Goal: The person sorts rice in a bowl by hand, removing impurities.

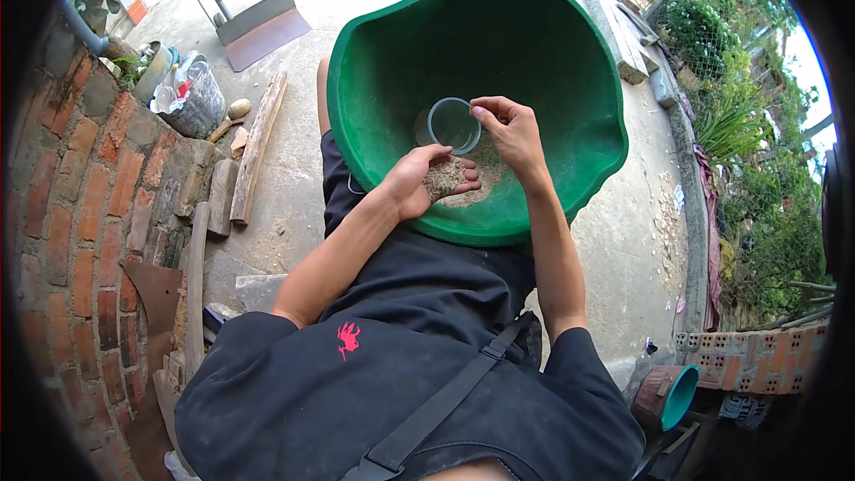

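A large green tub [365, 98] leans toward me over my lap, with loose pale-brown grain-like bits [481, 189] at its bottom. My left hand [414, 180] lies palm up inside the tub, its fingers slightly curled under a small heap of the same bits. Just above it, my right hand [512, 132] pinches the rim of a clear round plastic cup [431, 125] between thumb and fingers. The cup's mouth faces me, and its contents cannot be made out. Both forearms reach over the tub's near rim.
A brick wall [98, 187] runs along the left, with wooden planks [259, 147] and a bucket of plastic waste [198, 100] beside it. A hand truck [258, 27] stands ahead. Plants [712, 27] grow behind a curb at right. A teal-lined pot [679, 398] lies lower right.
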{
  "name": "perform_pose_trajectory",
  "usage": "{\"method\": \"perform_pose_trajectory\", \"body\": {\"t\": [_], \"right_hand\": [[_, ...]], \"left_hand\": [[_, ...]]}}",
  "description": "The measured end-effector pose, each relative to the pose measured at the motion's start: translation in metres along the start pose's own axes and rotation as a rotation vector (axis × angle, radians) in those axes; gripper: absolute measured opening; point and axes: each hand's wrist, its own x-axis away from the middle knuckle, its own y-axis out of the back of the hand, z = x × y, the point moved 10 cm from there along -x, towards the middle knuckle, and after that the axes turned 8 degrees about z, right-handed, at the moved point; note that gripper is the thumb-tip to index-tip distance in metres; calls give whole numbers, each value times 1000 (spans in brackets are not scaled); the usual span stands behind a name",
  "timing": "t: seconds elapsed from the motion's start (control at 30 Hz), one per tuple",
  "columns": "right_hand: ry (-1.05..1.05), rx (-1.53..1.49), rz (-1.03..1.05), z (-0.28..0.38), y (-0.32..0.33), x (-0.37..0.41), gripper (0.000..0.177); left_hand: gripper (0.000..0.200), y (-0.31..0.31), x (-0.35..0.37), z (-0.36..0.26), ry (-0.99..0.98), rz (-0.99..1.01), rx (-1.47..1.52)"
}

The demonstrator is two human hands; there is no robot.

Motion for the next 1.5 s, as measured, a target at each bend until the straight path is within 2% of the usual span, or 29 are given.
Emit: {"method": "perform_pose_trajectory", "body": {"t": [0.23,0.33,0.43,0.5,0.53,0.6,0.63,0.7,0.9,1.13,1.2,1.5], "right_hand": [[2,-73,-15,-15,0,4,20],[57,-37,-43,-7,2,10,19],[31,14,60,5,-5,19,16],[205,149,200,32,-19,32,15],[202,148,199,31,-20,37,15],[363,279,307,42,-36,51,19],[336,279,360,37,-40,55,23],[331,286,368,36,-42,60,24],[334,336,365,28,-48,60,26],[388,352,306,34,-47,60,15],[400,359,302,34,-47,60,14],[377,306,281,34,-42,55,6]], "left_hand": [[36,3,-3,5,47,30,4],[37,2,-3,0,-12,17,-7],[38,3,-2,1,3,5,19],[38,-2,-2,-2,-47,75,45],[38,-1,-3,-1,-43,74,45],[40,4,-3,-3,-60,42,58],[40,4,-3,-4,-58,41,58],[41,-3,-2,0,-4,103,31],[41,-1,-2,-1,-10,79,-9],[39,-1,0,-3,-33,63,5],[32,-3,-1,-3,-27,135,-1],[37,3,-5,-1,-48,73,25]]}}
